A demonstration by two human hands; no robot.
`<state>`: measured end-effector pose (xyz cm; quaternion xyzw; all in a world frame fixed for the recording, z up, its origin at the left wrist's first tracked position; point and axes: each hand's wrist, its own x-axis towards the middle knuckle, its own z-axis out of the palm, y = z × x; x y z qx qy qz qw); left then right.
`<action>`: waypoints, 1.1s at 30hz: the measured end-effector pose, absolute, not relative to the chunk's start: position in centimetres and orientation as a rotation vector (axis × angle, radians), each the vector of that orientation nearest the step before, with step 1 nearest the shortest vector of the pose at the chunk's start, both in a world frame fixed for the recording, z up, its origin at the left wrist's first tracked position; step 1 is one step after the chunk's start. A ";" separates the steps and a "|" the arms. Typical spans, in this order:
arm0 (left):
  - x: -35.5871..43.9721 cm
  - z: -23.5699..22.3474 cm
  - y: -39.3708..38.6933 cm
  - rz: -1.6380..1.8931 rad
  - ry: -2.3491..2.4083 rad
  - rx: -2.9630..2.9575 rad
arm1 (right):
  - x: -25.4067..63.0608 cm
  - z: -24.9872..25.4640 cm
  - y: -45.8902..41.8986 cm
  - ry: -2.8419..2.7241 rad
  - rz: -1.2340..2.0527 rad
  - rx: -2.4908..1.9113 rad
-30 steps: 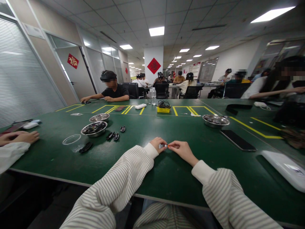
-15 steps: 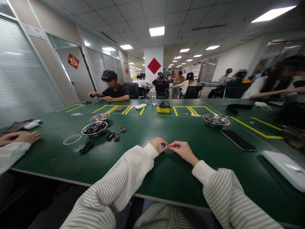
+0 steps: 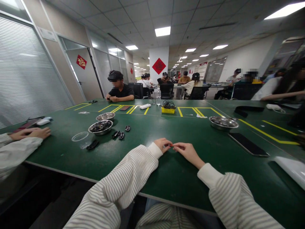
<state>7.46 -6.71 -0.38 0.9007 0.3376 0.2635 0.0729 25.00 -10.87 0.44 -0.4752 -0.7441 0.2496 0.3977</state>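
Over the green table, my left hand (image 3: 162, 144) is closed in a pinch around a small part with an orange-red end (image 3: 171, 145). Most of that part is hidden by the fingers, so its kind cannot be made out. My right hand (image 3: 187, 152) comes in from the right with thumb and forefinger pinched together at the orange-red end. Both sets of fingertips nearly meet, just above or resting on the tabletop. Left of them lie several small black plastic pieces (image 3: 116, 135).
A steel bowl of black parts (image 3: 100, 127) and another steel bowl (image 3: 105, 116) stand left; a third bowl (image 3: 223, 123) and a phone (image 3: 248, 144) lie right. A yellow box with cables (image 3: 168, 110) sits ahead. A co-worker's hands (image 3: 35, 133) rest at the left edge.
My fingertips now cover more of the small part; its pale body no longer shows clearly. The view has turned slightly left. The person across the table has brought both hands together.
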 end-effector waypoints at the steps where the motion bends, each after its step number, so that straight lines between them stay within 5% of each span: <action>1: 7.2 -0.4 -6.4 0.776 1.081 2.728 | 25.0 0.4 -10.9 -1.906 0.635 -1.217; 13: -1.3 1.0 -0.3 0.377 2.216 2.308 | 25.0 0.3 -10.8 -2.019 0.630 -1.244; 33: -2.1 -0.3 0.6 0.410 2.317 2.277 | 24.9 0.6 -11.0 -2.070 0.561 -1.253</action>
